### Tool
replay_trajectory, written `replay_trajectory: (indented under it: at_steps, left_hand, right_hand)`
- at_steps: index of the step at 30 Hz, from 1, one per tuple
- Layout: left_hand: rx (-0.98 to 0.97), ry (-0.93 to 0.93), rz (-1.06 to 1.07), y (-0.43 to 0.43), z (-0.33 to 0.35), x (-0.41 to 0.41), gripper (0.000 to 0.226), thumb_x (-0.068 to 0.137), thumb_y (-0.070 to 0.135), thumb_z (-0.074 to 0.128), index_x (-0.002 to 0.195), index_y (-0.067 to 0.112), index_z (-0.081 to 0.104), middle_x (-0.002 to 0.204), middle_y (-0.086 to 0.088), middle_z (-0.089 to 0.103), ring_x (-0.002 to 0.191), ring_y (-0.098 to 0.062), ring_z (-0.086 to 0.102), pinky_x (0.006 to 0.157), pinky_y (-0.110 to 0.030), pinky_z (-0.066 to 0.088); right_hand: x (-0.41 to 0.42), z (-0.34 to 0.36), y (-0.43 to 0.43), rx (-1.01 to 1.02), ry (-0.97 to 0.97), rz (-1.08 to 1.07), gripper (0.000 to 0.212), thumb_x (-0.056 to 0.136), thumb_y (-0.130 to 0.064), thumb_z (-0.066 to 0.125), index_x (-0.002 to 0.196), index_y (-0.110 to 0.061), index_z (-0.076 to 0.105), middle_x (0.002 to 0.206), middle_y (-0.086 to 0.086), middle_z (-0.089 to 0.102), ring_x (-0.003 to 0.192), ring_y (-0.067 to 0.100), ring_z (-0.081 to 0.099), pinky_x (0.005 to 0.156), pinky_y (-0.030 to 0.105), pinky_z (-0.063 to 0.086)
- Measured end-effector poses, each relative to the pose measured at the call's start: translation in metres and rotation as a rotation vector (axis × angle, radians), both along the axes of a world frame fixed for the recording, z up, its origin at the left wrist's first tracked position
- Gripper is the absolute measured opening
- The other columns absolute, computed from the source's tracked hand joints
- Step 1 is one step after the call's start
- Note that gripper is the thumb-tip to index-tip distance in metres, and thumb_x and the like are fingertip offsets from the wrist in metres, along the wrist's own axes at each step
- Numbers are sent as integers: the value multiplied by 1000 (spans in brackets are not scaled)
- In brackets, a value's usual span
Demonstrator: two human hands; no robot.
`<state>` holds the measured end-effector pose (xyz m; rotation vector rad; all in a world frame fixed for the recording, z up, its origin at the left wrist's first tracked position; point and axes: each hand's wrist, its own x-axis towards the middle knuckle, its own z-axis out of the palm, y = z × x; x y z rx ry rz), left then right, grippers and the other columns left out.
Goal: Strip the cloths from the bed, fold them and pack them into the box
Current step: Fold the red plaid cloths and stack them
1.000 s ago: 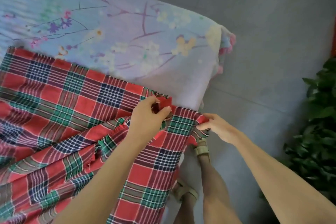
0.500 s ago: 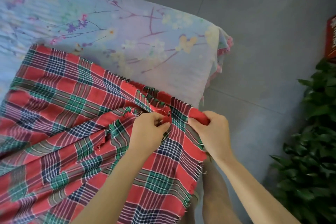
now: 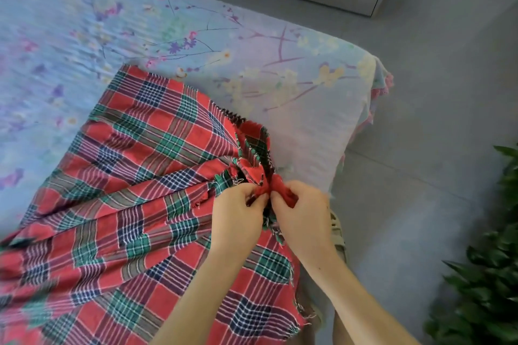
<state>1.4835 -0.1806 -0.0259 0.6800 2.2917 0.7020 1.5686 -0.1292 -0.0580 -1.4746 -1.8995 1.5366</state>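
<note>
Now left hand (image 3: pixel 238 214) and right hand (image 3: pixel 302 216), side by side at the bed's near corner, each pinch the bunched corner of the plaid cloth (image 3: pixel 134 204), whose bulk spreads leftward over the floral sheet (image 3: pixel 196 36).

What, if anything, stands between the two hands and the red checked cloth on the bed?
Nothing visible. The left hand and the right hand both pinch the bunched edge of the red checked cloth directly, which lies on the flowered sheet.

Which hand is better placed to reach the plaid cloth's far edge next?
Left, likely: the left hand sits where the plaid cloth spreads; the right hand can hold the pinched corners.
</note>
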Motion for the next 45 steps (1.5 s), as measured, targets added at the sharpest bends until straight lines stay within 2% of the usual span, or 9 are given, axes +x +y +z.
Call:
replay_trajectory:
  at_steps: [4,8,11,14,18,22,27,37,45]
  left_hand:
    - [-18,62,-62,-12,15,0,24,89,6,56,66,-2,57,59,-13,57,50,-22,43,52,-32,42]
    - [-13,-43,46,-19,30,-6,20,86,4,55,68,-4,60,57,-12,54,50,-15,41,50,-24,40]
    - [50,-413,352,-26,42,-14,36,91,30,57,78,-2,69,78,-19,70,67,-29,62,73,-43,55]
    - [65,-514,421,-31,54,-21,64,74,57,68,76,-6,65,73,-26,64,69,-35,62,68,-42,54]
    - [71,-473,505,-43,64,-34,19,82,15,70,71,0,66,65,-11,57,58,-20,52,48,-21,42]
    - [-32,-146,164,-68,88,-47,34,86,22,66,58,8,56,53,2,51,50,-13,46,53,-25,36]
    - [-161,199,-222,-103,152,-64,34,92,28,57,61,18,50,53,5,48,49,-8,43,51,-22,33]
    - [-325,906,-340,-196,296,-106,28,93,21,54,65,22,52,58,7,37,63,-17,57,49,-17,24]
    - [-503,1173,-284,-267,420,-109,31,72,27,38,55,24,63,49,6,54,42,-19,55,43,-25,44]
  right_hand:
    - [-1,18,-11,-3,58,-72,18,85,-14,65,68,-10,65,56,-4,59,53,6,52,49,16,37]
    - [-7,34,-21,72,87,-24,12,87,-15,65,77,-12,70,67,-2,67,65,12,62,62,34,50]
    - [-11,45,-32,266,85,148,12,88,-13,61,81,-10,70,75,-5,65,66,8,56,63,18,45]
    - [-13,63,-43,359,120,303,17,86,-12,55,89,-13,72,82,-6,65,70,2,54,65,10,43]
    - [-7,82,-50,97,222,431,27,91,-3,56,110,-16,70,105,-13,67,95,-3,62,84,7,47]
    - [-13,98,-37,346,129,353,40,82,8,58,111,-19,67,102,-17,60,99,1,57,89,6,37]
    - [-74,126,-18,590,28,721,50,69,-3,56,117,-14,60,121,0,60,114,24,48,94,30,34]
    - [-180,178,-70,800,173,1040,50,84,-48,41,125,-25,57,123,-4,60,121,21,47,106,43,29]
    - [-241,255,-108,757,311,1115,81,77,-20,63,147,-27,23,145,1,31,133,19,22,112,46,15]
